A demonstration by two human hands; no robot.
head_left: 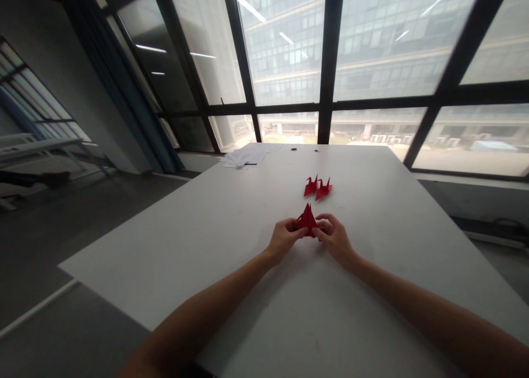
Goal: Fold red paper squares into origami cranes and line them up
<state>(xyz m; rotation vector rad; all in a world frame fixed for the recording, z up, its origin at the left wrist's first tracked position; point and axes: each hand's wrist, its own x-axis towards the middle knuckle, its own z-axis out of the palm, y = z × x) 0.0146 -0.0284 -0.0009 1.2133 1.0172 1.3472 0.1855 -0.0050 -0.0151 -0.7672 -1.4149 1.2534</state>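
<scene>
Both hands, L hand [284,238] & R hand [335,238], pinched the red pointed folded-paper piece [307,219] between their fingers, tip upright, just above the white bench [206,240], w/ two finished red paper cranes [317,187] beyond the fingers.

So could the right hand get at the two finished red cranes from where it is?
Probably yes: the two cranes stand just beyond the right hand on bare table, nothing between, though both hands are pinching the red paper fold.

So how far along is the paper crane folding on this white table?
Two finished red cranes stand on the white table. A third red piece, still a pointed partial fold, is pinched between the left hand and right hand. White sheets lie at the far edge.
</scene>
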